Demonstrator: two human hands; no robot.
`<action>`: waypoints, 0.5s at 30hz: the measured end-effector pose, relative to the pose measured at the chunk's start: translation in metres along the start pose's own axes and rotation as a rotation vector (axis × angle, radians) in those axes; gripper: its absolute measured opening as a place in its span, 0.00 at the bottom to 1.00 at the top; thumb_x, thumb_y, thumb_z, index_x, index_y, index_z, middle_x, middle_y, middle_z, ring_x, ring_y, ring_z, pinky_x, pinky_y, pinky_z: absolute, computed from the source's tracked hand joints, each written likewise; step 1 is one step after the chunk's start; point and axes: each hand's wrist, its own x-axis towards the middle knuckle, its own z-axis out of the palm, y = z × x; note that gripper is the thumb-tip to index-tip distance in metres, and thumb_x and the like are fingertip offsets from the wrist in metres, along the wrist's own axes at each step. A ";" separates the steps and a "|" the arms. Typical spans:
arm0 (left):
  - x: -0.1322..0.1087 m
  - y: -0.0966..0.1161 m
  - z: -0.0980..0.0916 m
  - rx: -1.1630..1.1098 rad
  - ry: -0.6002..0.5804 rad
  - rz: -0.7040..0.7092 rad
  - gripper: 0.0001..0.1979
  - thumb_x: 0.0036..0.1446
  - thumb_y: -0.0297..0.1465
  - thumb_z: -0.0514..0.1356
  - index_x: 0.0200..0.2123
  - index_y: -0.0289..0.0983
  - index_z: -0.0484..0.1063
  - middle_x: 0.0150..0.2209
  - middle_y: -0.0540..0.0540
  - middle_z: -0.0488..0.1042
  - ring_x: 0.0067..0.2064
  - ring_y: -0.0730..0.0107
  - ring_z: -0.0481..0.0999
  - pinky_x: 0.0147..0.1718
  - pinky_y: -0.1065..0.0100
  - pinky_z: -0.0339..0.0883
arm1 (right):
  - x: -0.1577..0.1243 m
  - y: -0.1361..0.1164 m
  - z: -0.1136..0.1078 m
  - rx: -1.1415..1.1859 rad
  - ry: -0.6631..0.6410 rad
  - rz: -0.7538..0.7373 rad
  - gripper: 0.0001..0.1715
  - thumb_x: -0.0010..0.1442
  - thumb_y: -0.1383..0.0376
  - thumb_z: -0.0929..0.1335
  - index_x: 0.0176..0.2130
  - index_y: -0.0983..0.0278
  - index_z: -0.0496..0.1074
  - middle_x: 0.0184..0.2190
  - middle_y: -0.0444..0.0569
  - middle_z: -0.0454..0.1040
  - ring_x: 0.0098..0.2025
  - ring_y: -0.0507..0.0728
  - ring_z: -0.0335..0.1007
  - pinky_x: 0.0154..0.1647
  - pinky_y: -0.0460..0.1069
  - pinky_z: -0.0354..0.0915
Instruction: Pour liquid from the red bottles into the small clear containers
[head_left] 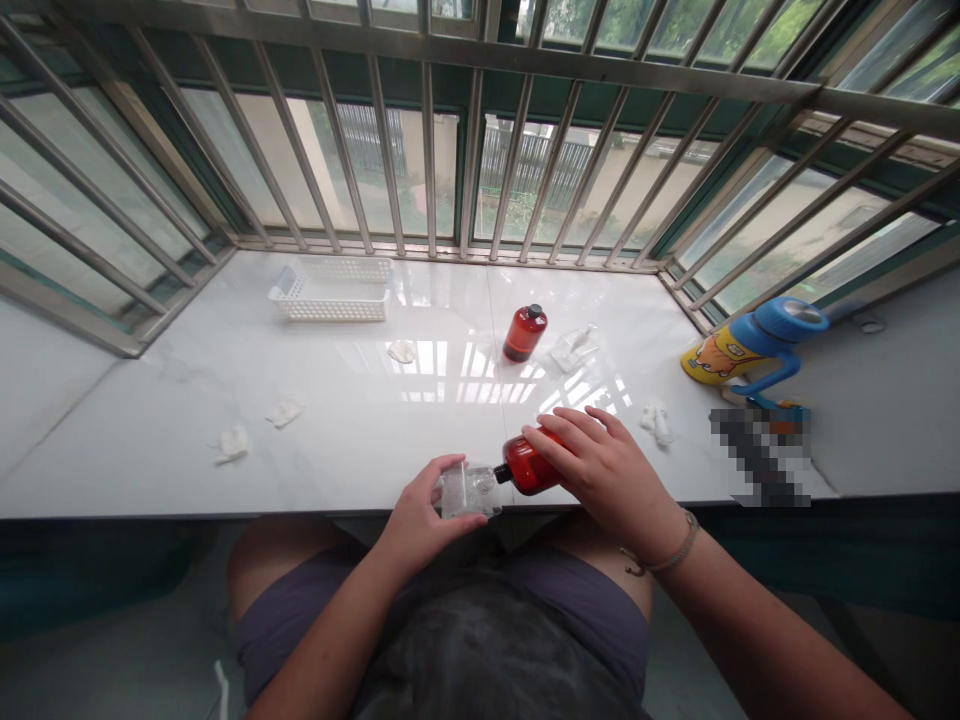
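My left hand (pixel 416 510) grips a small clear plastic bag (pixel 469 490) at the counter's front edge. My right hand (pixel 611 470) is wrapped around a red-orange bottle (pixel 534 462), which lies on its side. The bottle's black neck touches the mouth of the bag; I cannot tell if it goes inside. Farther back, a second red bottle (pixel 525 333) with a black cap stands upright. A flat clear plastic bag (pixel 570 350) lies just right of it.
The white marble counter (pixel 150 440) runs along a barred window. A white plastic basket (pixel 330 295) stands at the back left. Several crumpled white tissues (pixel 285 411) lie about. A blue and yellow water bottle (pixel 750 340) lies at the right, beside a pixelated object (pixel 761 455).
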 end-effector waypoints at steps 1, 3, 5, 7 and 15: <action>0.000 0.001 0.000 0.002 0.000 -0.002 0.41 0.48 0.42 0.80 0.63 0.45 0.71 0.65 0.39 0.74 0.64 0.45 0.77 0.65 0.47 0.73 | 0.000 0.000 -0.001 -0.006 -0.001 -0.001 0.32 0.69 0.76 0.69 0.68 0.59 0.68 0.64 0.53 0.74 0.66 0.66 0.67 0.68 0.63 0.57; -0.001 0.003 0.000 0.012 0.002 -0.003 0.41 0.48 0.42 0.80 0.63 0.45 0.71 0.65 0.39 0.74 0.63 0.45 0.77 0.64 0.46 0.73 | 0.001 0.000 -0.002 -0.015 -0.001 -0.004 0.32 0.69 0.76 0.69 0.68 0.59 0.68 0.64 0.53 0.75 0.66 0.66 0.67 0.68 0.63 0.57; -0.001 0.005 -0.001 0.027 0.006 -0.002 0.41 0.48 0.42 0.80 0.63 0.45 0.72 0.65 0.39 0.74 0.63 0.44 0.77 0.64 0.45 0.73 | 0.002 -0.001 -0.002 -0.021 0.002 -0.006 0.32 0.69 0.75 0.69 0.67 0.59 0.69 0.64 0.53 0.75 0.66 0.66 0.68 0.68 0.63 0.58; -0.001 0.005 -0.001 0.039 0.011 0.004 0.40 0.48 0.42 0.80 0.63 0.46 0.72 0.65 0.40 0.74 0.64 0.44 0.77 0.65 0.45 0.73 | 0.002 -0.001 -0.002 -0.019 0.005 -0.005 0.31 0.69 0.75 0.69 0.67 0.59 0.69 0.64 0.53 0.75 0.66 0.66 0.68 0.68 0.64 0.57; -0.001 0.001 -0.001 0.070 0.026 0.007 0.41 0.48 0.42 0.80 0.63 0.46 0.72 0.65 0.40 0.74 0.65 0.45 0.76 0.65 0.46 0.73 | 0.000 0.000 0.000 -0.023 -0.003 -0.006 0.32 0.69 0.76 0.69 0.68 0.58 0.68 0.64 0.53 0.75 0.66 0.66 0.67 0.68 0.63 0.57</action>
